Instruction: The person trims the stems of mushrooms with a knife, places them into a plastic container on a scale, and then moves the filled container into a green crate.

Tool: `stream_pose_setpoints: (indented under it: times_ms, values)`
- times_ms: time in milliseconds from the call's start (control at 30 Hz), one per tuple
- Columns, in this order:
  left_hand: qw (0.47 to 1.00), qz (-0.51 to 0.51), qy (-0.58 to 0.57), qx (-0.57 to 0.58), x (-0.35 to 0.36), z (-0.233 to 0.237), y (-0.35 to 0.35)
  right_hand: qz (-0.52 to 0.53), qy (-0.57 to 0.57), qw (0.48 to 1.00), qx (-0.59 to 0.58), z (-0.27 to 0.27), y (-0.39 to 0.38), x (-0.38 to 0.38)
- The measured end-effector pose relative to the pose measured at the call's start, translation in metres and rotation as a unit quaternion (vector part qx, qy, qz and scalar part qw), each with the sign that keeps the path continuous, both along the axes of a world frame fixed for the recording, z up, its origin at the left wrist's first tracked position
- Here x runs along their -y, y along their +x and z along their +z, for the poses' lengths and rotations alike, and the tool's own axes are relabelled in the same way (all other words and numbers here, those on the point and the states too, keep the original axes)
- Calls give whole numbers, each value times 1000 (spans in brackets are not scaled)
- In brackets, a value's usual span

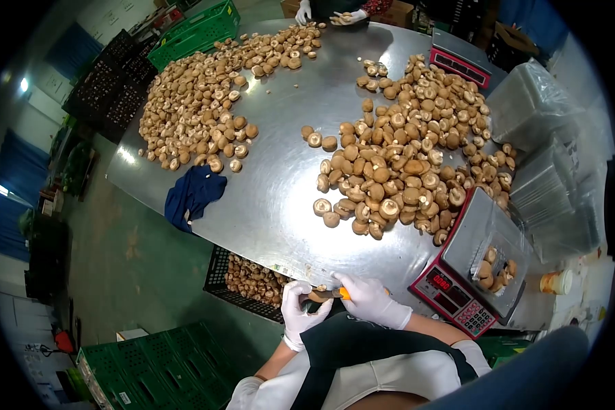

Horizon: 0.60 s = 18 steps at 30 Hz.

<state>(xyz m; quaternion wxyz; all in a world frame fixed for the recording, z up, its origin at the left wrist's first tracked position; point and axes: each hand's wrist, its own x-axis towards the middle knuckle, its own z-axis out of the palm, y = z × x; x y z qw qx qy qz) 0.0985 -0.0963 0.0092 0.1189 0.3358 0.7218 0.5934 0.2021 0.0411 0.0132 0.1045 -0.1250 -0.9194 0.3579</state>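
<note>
White-gloved left hand (299, 309) grips a mushroom (318, 296); right hand (370, 299), just beside, clasps what seems an orange-handled knife (344, 294).

I see white gloves on my left hand (299, 309) and right hand (374, 301), just above black apron (362, 340); white short-sleeved shirt (396, 379) under apron.

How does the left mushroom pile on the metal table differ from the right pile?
The left pile spreads in a long, thin band to the far edge; the right pile is rounder and denser. A blue cloth lies near the left pile; a red scale borders the right pile. Both are brown mushrooms.
</note>
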Motion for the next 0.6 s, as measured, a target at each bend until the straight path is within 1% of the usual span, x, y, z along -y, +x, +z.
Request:
stream_pose_setpoints:
  times_ms: [33, 100, 133, 167, 200, 267, 400, 433, 500, 567, 600]
  values:
    - [1000, -1, 0, 0, -1, -3, -1, -6, -8, 1000, 10, 2, -1, -1]
    - [991, 38, -13, -126, -2, -6, -3, -13, -16, 1000, 19, 4, -3, 0]
    - [991, 37, -13, -126, -2, -5, -4, 6, -34, 998, 50, 4, -3, 2]
    - [984, 42, -18, -171, -3, -1, -6, 25, -53, 995, 81, 6, -4, 3]
    - [975, 45, -23, -216, -4, 2, -7, 23, -53, 995, 81, 10, -7, 3]
    - [971, 47, -21, -233, -5, 6, -8, 13, -92, 992, 90, 19, -11, 3]
    - [955, 41, -16, -293, -2, 6, -14, 3, -79, 992, 94, 13, -12, 5]
    - [955, 41, -16, -293, -2, 8, -15, -2, -78, 991, 113, 8, -7, 3]
    - [949, 69, -9, -307, -2, 15, -18, -7, -75, 989, 128, -3, 3, -6]
    - [949, 73, -20, -306, 0, 20, -23, -13, -62, 950, 307, -12, 12, -17]
    - [948, 71, -28, -308, 2, 20, -23, -11, -60, 950, 308, -12, 16, -19]
